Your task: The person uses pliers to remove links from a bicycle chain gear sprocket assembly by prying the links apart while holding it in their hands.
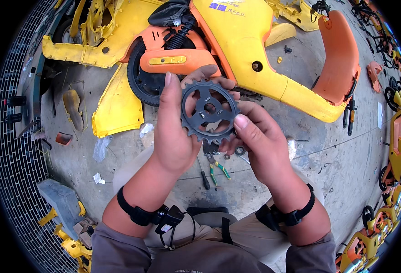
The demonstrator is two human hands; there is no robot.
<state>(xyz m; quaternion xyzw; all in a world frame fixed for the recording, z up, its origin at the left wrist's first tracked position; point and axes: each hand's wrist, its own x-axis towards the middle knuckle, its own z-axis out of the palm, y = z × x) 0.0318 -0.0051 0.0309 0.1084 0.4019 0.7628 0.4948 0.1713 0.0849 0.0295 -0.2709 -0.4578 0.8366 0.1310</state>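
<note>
Both my hands hold a dark metal sprocket (205,99), a toothed ring with several cut-out windows and a central hole. Its flat side faces up toward me. My left hand (171,132) grips the left edge, thumb raised beside it and fingers curled behind. On the right rim presses the thumb of my right hand (266,145), with its fingers bent underneath. Below the sprocket, on the floor, lie green-handled pliers (220,170), a dark-handled screwdriver (205,180) and a small metal ring (227,157). A small toothed part (240,150) is beside my right hand.
Ahead stands a partly stripped yellow and orange scooter (237,41) with its wheel (141,77) showing. A yellow panel (118,107), an orange curved panel (339,54) and plastic wrapping (101,148) lie around. More scooters (398,136) line the right side. A grey block (59,200) stands at left.
</note>
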